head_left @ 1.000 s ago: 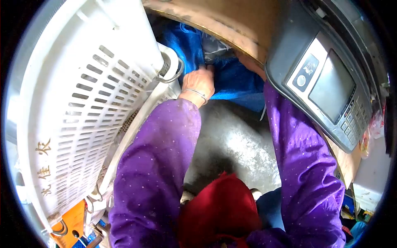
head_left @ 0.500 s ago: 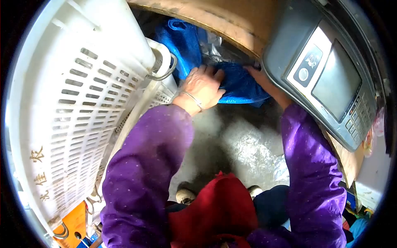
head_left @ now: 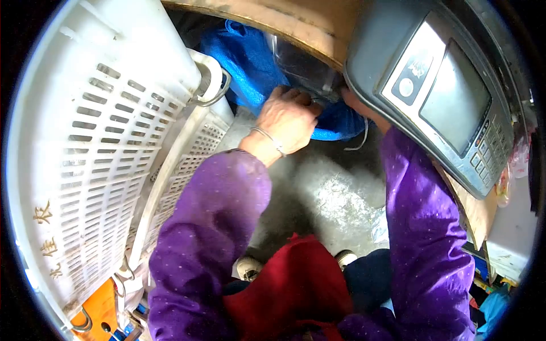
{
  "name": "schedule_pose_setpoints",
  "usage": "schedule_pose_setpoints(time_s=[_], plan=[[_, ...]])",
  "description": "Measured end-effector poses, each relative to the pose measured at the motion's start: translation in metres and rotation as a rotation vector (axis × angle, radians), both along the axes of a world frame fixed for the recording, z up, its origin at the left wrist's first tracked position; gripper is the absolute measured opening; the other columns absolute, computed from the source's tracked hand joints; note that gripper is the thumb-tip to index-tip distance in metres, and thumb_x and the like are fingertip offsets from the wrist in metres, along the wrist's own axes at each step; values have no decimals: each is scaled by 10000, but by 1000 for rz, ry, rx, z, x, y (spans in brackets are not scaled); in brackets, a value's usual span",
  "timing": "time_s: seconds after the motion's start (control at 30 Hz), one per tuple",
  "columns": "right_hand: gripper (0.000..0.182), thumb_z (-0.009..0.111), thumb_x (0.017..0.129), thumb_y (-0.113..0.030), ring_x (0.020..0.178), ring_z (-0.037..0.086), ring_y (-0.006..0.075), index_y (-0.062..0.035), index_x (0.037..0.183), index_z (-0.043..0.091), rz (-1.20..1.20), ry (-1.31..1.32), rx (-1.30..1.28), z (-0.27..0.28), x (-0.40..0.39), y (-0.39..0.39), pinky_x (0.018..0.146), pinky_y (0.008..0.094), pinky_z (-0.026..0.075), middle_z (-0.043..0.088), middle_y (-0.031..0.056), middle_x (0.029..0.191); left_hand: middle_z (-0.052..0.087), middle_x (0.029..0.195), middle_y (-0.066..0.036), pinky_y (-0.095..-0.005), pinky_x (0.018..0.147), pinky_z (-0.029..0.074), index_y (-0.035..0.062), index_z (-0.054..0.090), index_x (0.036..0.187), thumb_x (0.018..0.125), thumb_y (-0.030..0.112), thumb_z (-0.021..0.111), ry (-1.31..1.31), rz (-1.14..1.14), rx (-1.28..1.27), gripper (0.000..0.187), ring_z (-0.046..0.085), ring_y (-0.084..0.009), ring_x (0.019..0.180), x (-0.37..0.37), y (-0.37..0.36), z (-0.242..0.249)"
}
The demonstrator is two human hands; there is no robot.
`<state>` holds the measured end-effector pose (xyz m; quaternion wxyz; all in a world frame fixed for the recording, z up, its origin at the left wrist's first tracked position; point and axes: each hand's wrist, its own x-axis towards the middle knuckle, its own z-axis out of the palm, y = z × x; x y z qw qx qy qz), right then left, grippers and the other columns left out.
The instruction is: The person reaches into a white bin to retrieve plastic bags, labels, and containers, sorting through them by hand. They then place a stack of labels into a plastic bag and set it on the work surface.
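Note:
A blue woven bag (head_left: 244, 59) sits below the wooden edge, its mouth spread and something clear and plastic-like inside. The fingers of my left hand (head_left: 287, 119), which wears a bracelet on the wrist, curl over the bag's near rim. My right hand (head_left: 364, 108) reaches in at the bag's right side. Its fingertips are hidden behind the grey device and in shadow, so their grip does not show. A thin pale cord (head_left: 362, 136) hangs from the bag near that hand.
White slotted plastic baskets (head_left: 108, 165) with metal handles stand on the left. A wooden tabletop (head_left: 318, 25) crosses above the bag. The grey device (head_left: 421, 91) with screen and keypad overhangs on the right. Below lies a concrete floor (head_left: 307, 182) with a pale patch.
The bag's mouth has been spread wider, showing more of the clear contents. My left hand has shifted slightly right with the rim. A pale cord now shows by my right hand.

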<state>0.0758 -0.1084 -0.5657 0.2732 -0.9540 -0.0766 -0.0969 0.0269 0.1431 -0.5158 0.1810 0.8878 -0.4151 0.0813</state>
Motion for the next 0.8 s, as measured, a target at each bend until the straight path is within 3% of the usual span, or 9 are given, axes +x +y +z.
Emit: schedule_pose_setpoints(time_s=[0.1,0.2,0.33,0.37,0.47,0.5,0.6,0.8], plan=[[434,669,748,-221,1045,492,386,-50,1115,514,-35,50,25,0,-9,-10,892,427,394,522,209,1102,603,1026,-100,-461,880,371,150,657,1003,712,297,627,29,85,131,327,526,-291,1029,-2,-21,-1],[416,665,752,-214,1033,498,386,-48,1103,519,-42,69,32,0,-4,-9,882,428,400,527,208,1088,622,949,-108,-429,857,363,179,690,930,747,313,584,-59,235,-89,250,559,-279,964,3,-28,-19],[392,661,756,-205,1017,506,387,-46,1087,525,-59,23,-18,-4,-3,3,868,429,407,534,207,1070,627,943,-168,-453,863,347,193,664,1006,774,361,563,356,295,-294,303,570,-314,951,10,-26,-17],[386,659,757,-203,1013,508,387,-45,1083,527,-73,-3,-35,-8,-7,8,865,429,408,536,207,1065,640,909,-145,-425,826,388,139,650,1001,792,284,569,459,341,-312,268,591,-284,897,10,-27,-13],[368,656,760,-196,1001,514,388,-43,1071,532,-88,-67,-93,-11,-15,19,855,430,414,541,206,1051,639,900,-122,-375,771,441,52,631,973,809,153,557,1073,401,-1245,207,595,-245,843,24,-39,-46],[362,655,761,-194,997,516,388,-42,1067,534,-92,-71,-93,-13,-19,19,852,430,415,543,206,1047,629,913,-123,-325,753,473,-12,606,982,817,61,539,1309,515,-1516,193,588,-225,845,19,-42,-23],[344,651,765,-187,985,522,388,-41,1055,539,-102,-60,-57,-9,-27,5,842,431,421,549,206,1033,624,927,-156,-329,781,483,-18,596,1005,829,70,540,1560,443,-1837,205,599,-268,830,17,-54,-29],[309,644,771,-174,961,535,389,-37,1031,549,-44,-8,-49,-5,-31,-10,821,433,431,559,204,1005,650,995,-143,-331,787,497,-10,608,1024,838,130,564,1394,416,-1490,237,627,-236,895,45,-79,-61]])
